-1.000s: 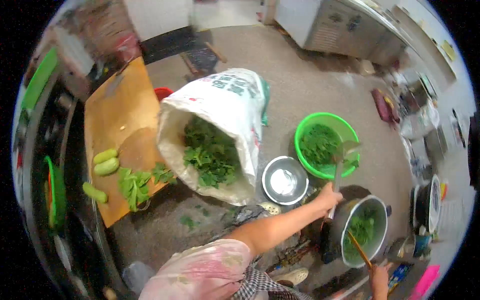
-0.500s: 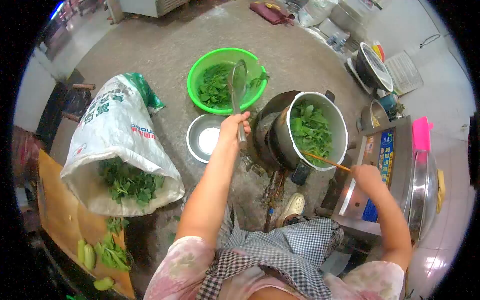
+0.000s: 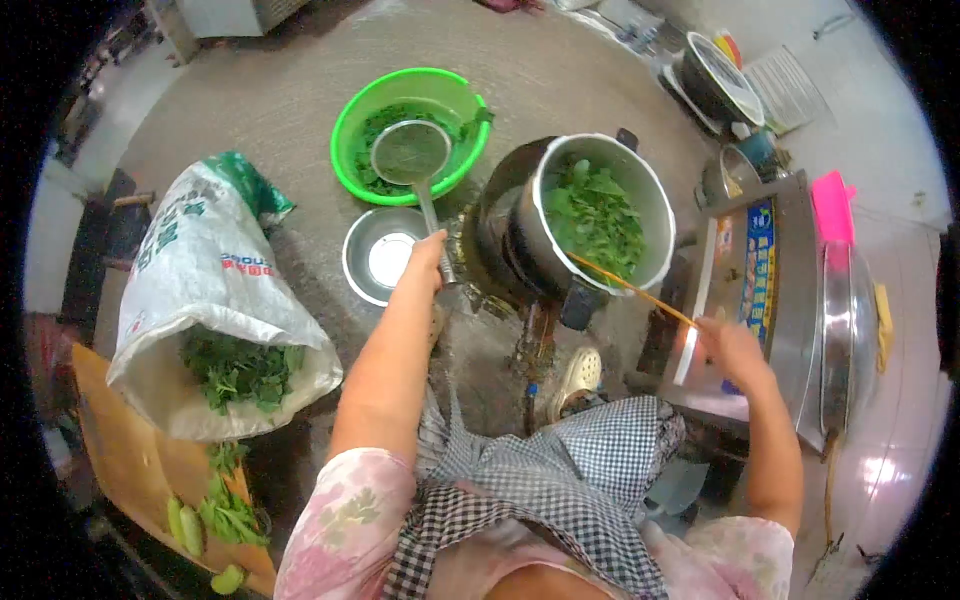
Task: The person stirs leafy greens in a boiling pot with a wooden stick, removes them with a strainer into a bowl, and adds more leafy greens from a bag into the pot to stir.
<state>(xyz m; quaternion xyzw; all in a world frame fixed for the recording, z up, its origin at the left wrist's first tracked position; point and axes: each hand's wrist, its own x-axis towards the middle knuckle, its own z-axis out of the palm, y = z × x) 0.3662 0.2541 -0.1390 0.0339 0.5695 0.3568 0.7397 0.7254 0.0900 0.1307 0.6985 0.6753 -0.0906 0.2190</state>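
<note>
My left hand (image 3: 428, 256) is closed round the handle of a metal mesh strainer (image 3: 411, 152), whose round head is over the green basin (image 3: 346, 176). Dark leafy greens lie inside that basin. My right hand (image 3: 730, 350) grips long wooden chopsticks (image 3: 640, 290); their far end reaches into the large metal pot (image 3: 657, 250). Leafy greens (image 3: 597, 222) fill much of the pot. Below the basin, near my left hand, sits a shallow steel bowl (image 3: 357, 262).
On the left, a white woven sack (image 3: 200, 270) lies open with greens in its mouth. A wooden board (image 3: 130, 440) beside it carries more greens and pale green vegetables. At the right stands a metal appliance (image 3: 715, 300) with a pink plastic item (image 3: 832, 205) against it.
The strainer has turned from edge-on to face-up over the basin, with its head lower and further left. The chopsticks remain in the pot. The whole view has shifted slightly.
</note>
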